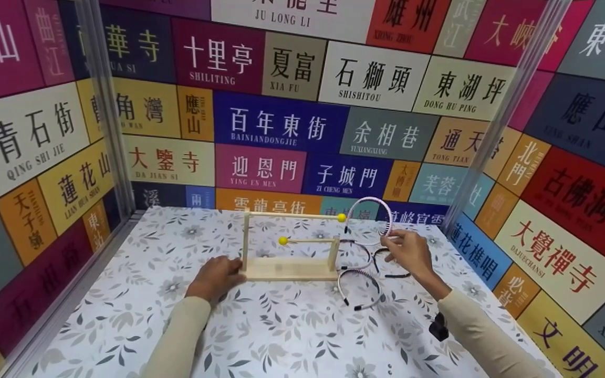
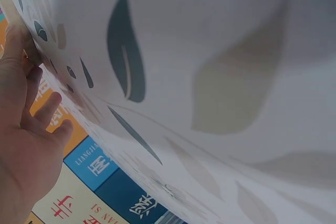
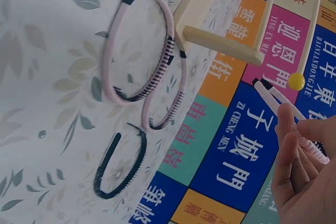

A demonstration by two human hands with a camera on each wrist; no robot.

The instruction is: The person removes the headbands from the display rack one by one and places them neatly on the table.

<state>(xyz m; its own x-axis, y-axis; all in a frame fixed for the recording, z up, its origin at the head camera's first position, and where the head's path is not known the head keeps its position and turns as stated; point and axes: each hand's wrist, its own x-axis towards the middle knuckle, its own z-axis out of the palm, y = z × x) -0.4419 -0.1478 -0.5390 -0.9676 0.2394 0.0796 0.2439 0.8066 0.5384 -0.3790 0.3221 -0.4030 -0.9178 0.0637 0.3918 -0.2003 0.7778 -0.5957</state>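
My right hand [image 1: 410,254] pinches a pink toothed headband [image 1: 368,199] between thumb and fingers, raised near the yellow ball [image 1: 341,217] on the upper rod's end. In the right wrist view, the black tips of this headband [image 3: 269,97] point towards that ball. At the left end of a wooden stand [image 1: 289,269], my left hand [image 1: 217,278] grips the base. The stand has two posts, each bearing a horizontal rod tipped with a yellow ball. No headband hangs on either rod.
Right of the stand lie two more pink headbands [image 3: 109,56] and a black headband [image 3: 139,158] on the floral tablecloth [image 1: 292,336]. Panels with printed place names [image 1: 281,123] enclose the table's back and sides. Clear vertical edging [image 1: 116,105] runs up the back corners.
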